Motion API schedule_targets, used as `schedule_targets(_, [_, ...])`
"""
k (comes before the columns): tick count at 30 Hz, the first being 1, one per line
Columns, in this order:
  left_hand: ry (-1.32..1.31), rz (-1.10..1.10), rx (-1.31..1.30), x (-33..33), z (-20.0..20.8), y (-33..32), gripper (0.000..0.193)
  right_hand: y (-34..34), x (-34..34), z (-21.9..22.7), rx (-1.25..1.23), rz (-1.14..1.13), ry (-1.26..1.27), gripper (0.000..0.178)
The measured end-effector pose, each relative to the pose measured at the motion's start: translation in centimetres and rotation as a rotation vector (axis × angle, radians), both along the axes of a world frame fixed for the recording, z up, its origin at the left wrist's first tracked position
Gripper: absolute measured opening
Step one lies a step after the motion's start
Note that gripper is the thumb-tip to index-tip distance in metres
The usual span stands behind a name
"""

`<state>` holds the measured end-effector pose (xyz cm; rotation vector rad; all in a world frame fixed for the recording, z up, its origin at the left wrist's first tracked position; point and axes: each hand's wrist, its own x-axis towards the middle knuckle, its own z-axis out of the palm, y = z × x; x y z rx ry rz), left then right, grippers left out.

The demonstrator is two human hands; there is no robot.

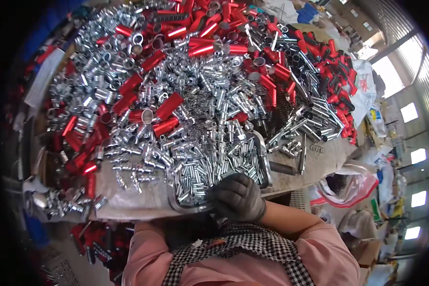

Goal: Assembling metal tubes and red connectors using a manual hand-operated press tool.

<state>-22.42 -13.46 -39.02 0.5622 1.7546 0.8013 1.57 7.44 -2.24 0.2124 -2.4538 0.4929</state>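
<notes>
Checkered apron (264, 242) nearest, my gloved right hand (237, 196) curls narrow at the near rim of the metal tray (264, 164), contents unclear; silver pins (193, 178) lie inside, leftward and ahead, the tray's long axis roughly sideways. My left hand is hidden.

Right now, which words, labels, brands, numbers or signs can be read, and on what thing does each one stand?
None can be read.
Apron: reddish patch, too blurred.
White sheet, left: any writing is too blurred.
Yellow-and-blue bag, right: any print is too small.
Metal pins by the gloved right hand: no readable marks.
</notes>
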Motion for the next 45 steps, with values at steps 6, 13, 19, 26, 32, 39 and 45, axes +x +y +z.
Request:
schedule_targets(6, [0.398,-0.099,0.005,0.1,5.7,-3.9,0.06,0.1,1.2,-0.9,-0.113,-0.04,0.138,0.03])
schedule_targets(13, [0.824,-0.769,-0.846,9.5,28.9,-2.3,0.045,6.1,8.5,2.2,-0.088,-0.296,-0.089,0.031])
schedule_targets(19, [1.078,-0.283,0.295,19.1,42.6,-2.6,0.023,19.2,17.9,1.9,0.22,-0.707,-0.282,0.04])
schedule_targets(26, [1.239,-0.177,0.596,18.7,39.8,9.2,0.024,23.2,17.3,-0.9,0.46,-0.39,-0.468,0.025])
schedule_targets(32, [1.2,-0.162,0.39,18.7,38.6,12.7,0.029,22.1,17.1,0.2,-0.17,-0.406,-0.075,0.022])
schedule_targets(39, [1.238,-0.014,0.552,19.9,38.1,12.5,0.036,11.1,14.9,5.2,-0.99,-0.019,0.2,0.036])
schedule_targets(45, [1.278,0.224,0.778,18.9,39.4,9.1,0.026,5.4,13.3,4.6,-1.333,-0.035,-0.003,0.052])
